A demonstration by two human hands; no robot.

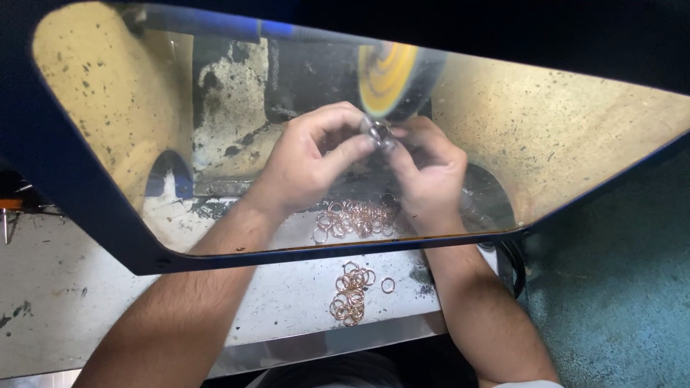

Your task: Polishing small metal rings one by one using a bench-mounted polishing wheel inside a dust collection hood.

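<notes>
Both grips, left hand [309, 162] and right hand [428, 176], clamped on small ring [379, 134], yellow buffing wheel [388, 77] above, copper rings [356, 217] heaped below

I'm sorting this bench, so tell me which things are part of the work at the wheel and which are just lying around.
In use:
left hand and right hand, both pinching one small ring
yellow buffing wheel
clear guard screen

Lying about:
ring heap behind the screen
ring heap on the bench front
lone ring
</notes>
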